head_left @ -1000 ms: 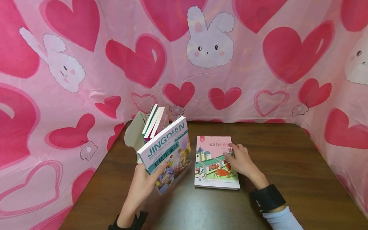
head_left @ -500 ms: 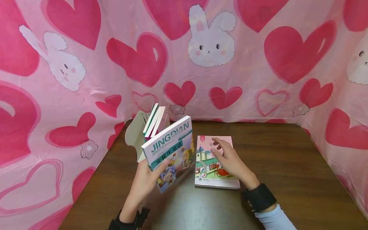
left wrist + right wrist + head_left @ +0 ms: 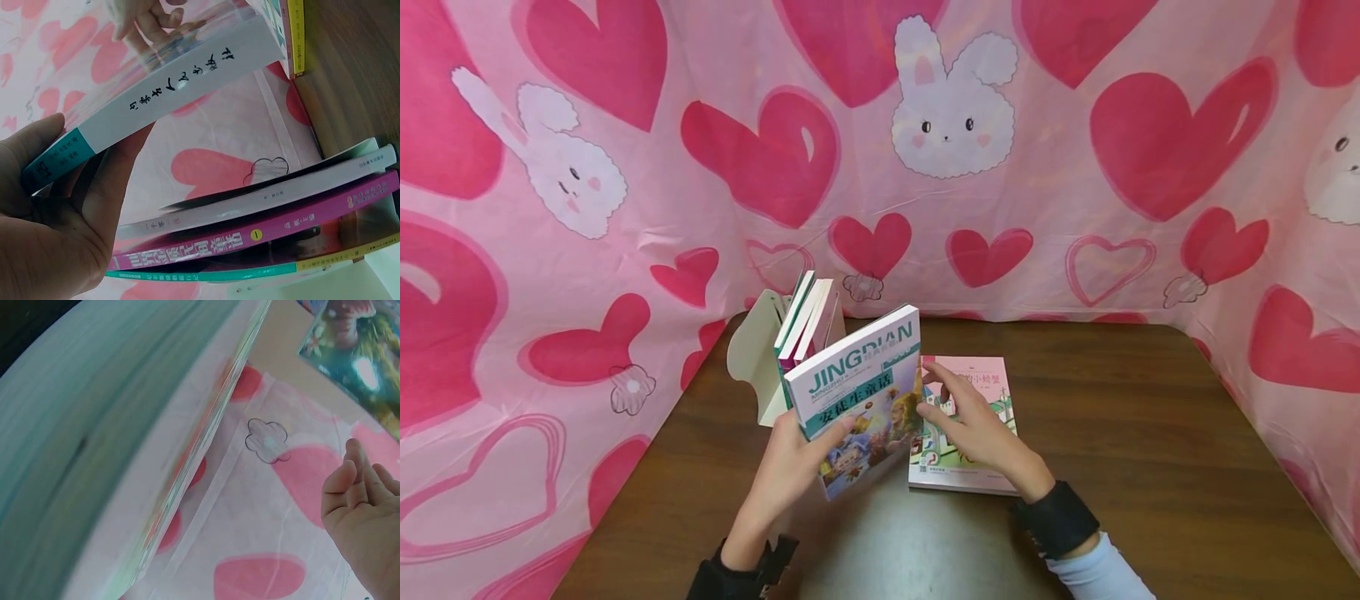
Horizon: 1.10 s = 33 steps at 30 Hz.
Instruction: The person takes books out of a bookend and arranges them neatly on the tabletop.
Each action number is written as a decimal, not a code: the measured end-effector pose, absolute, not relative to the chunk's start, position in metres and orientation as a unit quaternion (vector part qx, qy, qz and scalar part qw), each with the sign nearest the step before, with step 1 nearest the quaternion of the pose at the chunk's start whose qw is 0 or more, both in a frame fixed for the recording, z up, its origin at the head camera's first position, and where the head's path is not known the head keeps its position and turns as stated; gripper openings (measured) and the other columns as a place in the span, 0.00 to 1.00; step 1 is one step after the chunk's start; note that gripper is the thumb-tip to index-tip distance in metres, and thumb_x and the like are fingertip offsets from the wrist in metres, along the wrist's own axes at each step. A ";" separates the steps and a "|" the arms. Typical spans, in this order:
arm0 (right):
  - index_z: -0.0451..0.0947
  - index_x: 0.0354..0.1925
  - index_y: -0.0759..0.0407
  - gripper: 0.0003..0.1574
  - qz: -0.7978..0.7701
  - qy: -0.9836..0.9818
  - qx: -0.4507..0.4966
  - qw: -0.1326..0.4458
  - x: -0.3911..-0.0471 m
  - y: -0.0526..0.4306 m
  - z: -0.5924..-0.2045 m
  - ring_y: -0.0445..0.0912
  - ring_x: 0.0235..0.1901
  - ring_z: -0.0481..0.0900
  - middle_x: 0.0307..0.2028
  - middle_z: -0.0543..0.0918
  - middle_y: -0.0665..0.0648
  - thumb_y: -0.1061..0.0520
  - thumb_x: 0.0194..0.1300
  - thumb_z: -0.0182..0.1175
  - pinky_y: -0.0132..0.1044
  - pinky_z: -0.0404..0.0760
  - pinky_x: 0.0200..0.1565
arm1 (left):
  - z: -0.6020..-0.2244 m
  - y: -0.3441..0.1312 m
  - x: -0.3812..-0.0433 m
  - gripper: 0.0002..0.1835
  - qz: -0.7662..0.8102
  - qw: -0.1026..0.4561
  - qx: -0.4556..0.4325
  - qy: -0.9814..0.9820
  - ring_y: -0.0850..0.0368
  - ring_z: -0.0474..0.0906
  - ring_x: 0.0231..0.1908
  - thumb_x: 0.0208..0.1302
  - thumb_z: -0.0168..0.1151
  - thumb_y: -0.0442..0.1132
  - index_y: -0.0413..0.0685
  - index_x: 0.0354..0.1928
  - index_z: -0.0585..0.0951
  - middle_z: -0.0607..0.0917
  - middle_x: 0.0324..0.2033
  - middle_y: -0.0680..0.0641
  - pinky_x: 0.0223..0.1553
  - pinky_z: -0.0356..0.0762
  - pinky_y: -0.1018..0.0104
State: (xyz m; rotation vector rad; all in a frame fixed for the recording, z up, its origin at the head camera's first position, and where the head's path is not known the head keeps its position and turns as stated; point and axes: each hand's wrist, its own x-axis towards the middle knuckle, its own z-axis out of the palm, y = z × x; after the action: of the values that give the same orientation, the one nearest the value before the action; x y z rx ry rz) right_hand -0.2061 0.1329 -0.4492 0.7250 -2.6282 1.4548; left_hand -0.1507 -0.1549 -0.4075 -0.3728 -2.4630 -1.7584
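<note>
My left hand grips the lower left of a thick paperback book marked JINGDIAN, thumb on its cover. The book is raised and tilted over the table. Its white and teal spine faces the left wrist view. My right hand, fingers loosely bent, is at the book's right edge, fingertips overlapping that edge. In the right wrist view the right hand shows apart from the glossy cover. Below the right hand a pink book with a picture cover lies flat, partly hidden.
Behind the held book, a cream bookend stands at the back left of the brown table. Several upright books lean beside it; their spines show in the left wrist view. A pink heart-patterned cloth hangs around the table.
The left hand has carried the JINGDIAN book a little to the right. My right hand has moved left across the pink book, from its right side to the held book's edge.
</note>
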 end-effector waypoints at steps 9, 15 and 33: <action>0.63 0.78 0.50 0.37 0.488 -0.837 0.247 0.020 -0.205 0.131 -0.451 0.49 0.41 0.74 0.49 0.78 0.55 0.44 0.79 0.61 0.38 0.74 0.38 | -0.408 -0.145 -0.156 0.30 -0.595 0.029 -0.139 -0.791 0.41 0.85 0.56 0.72 0.71 0.40 0.56 0.73 0.73 0.83 0.64 0.45 0.53 0.82 0.37; 0.68 0.67 0.49 0.25 0.501 -0.827 0.255 0.023 -0.204 0.131 -0.451 0.48 0.35 0.74 0.34 0.71 0.52 0.48 0.78 0.62 0.37 0.73 0.33 | -0.411 -0.142 -0.159 0.31 -0.609 0.019 -0.155 -0.778 0.42 0.84 0.57 0.71 0.71 0.41 0.57 0.73 0.72 0.82 0.65 0.46 0.55 0.82 0.39; 0.64 0.62 0.54 0.21 0.496 -0.832 0.244 0.054 -0.204 0.136 -0.450 0.47 0.40 0.79 0.43 0.80 0.55 0.50 0.80 0.60 0.39 0.79 0.39 | -0.423 -0.130 -0.170 0.25 -0.641 0.054 -0.152 -0.750 0.42 0.87 0.53 0.73 0.69 0.40 0.49 0.68 0.77 0.86 0.59 0.43 0.51 0.85 0.42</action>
State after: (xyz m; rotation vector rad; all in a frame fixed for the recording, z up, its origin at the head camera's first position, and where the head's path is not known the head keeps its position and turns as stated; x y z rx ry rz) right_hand -0.2035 0.1355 -0.4500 0.7420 -2.5258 1.5055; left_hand -0.1705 -0.1303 -0.4232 -0.4609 -2.2797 -1.9488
